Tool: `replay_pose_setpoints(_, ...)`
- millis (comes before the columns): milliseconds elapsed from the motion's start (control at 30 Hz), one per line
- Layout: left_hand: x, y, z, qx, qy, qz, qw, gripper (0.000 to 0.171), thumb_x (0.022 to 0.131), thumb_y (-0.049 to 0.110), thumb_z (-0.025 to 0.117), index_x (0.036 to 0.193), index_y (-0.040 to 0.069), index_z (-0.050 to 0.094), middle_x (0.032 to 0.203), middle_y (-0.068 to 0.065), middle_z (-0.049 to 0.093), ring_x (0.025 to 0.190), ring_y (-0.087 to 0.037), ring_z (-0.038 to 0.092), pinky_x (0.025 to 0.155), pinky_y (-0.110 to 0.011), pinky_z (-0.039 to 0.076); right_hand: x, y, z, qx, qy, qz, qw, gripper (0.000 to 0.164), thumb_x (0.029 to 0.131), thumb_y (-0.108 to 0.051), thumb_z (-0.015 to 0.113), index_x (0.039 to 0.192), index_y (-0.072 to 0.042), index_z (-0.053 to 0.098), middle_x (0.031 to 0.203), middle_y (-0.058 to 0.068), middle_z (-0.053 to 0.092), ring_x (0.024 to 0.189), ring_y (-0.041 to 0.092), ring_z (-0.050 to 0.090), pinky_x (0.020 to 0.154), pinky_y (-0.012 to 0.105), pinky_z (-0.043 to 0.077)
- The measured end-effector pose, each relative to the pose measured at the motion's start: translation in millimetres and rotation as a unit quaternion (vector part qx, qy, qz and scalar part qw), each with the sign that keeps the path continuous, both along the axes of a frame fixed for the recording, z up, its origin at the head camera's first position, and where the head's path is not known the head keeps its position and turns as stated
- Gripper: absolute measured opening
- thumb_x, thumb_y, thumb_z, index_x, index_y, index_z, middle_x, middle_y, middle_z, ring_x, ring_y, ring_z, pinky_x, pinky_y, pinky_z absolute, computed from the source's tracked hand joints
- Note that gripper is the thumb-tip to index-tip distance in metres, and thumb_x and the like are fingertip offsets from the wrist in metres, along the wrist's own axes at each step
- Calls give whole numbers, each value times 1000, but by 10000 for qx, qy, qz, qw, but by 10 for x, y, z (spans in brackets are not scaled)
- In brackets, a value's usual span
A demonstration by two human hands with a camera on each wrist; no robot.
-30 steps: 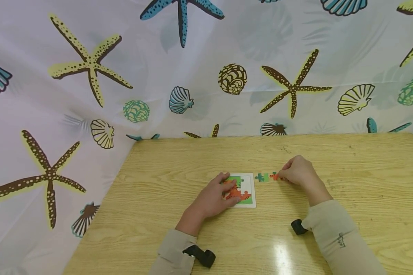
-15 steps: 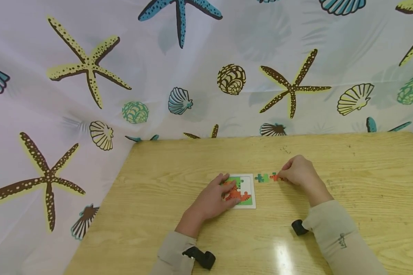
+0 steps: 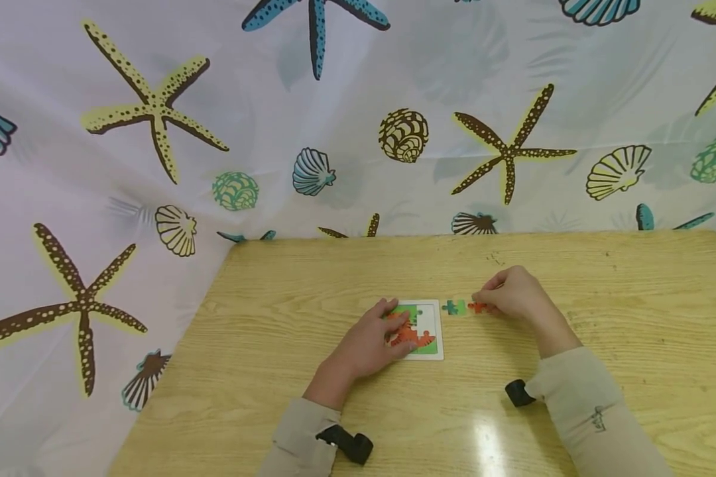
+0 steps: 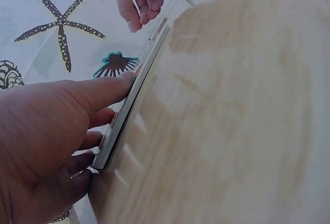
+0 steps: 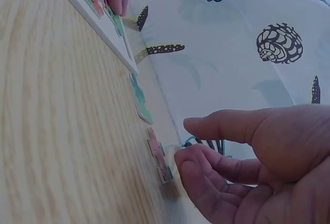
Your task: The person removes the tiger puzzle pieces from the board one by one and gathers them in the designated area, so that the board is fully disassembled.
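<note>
A small jigsaw tray with a white border [image 3: 439, 331] lies on the table, partly filled with orange and green pieces; white base shows at its upper right. My left hand [image 3: 366, 341] rests on the tray's left part, fingers spread over the pieces, covering some. Just right of the tray lies a green puzzle piece [image 3: 454, 307]. Beside it is an orange puzzle piece [image 3: 477, 308], flat on the wood in the right wrist view. My right hand [image 5: 252, 162] hovers close to that orange piece, thumb and forefinger apart, holding nothing.
The wooden table [image 3: 274, 285] stretches around the tray. Behind it and to the left hangs a white cloth [image 3: 358, 132] printed with starfish and shells. Black wrist cameras sit on both sleeves.
My right thumb and forefinger have come off the orange puzzle piece and spread apart slightly above it. The left hand and the tray have stayed in place.
</note>
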State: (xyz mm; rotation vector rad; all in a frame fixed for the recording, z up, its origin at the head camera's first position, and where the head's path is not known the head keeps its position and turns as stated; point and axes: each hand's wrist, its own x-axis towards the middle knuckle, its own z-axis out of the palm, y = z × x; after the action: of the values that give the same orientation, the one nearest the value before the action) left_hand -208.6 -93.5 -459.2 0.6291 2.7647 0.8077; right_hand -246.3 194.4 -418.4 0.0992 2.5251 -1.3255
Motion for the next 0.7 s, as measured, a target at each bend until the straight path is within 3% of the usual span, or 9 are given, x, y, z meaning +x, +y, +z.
replay_pose_setpoints(367, -19, 3, 5, -6, -16, 28, 10000, 62, 99, 34, 73, 153, 10, 53, 167, -13, 34, 158, -35, 21, 121, -52, 36, -19, -58, 0, -306, -136, 48, 9994, 24, 95, -13, 76, 105, 8, 69, 91, 14, 72, 72, 15, 68, 68, 26, 60)
replay_pose_setpoints(700, 0, -7, 10, -21, -87, 65, 9999, 62, 100, 35, 72, 153, 10, 53, 168, -12, 33, 159, -35, 20, 121, -53, 35, -7, -115, -24, -497, -160, 335, 9981, 25, 95, -15, 76, 105, 7, 71, 92, 14, 73, 78, 18, 68, 72, 28, 61)
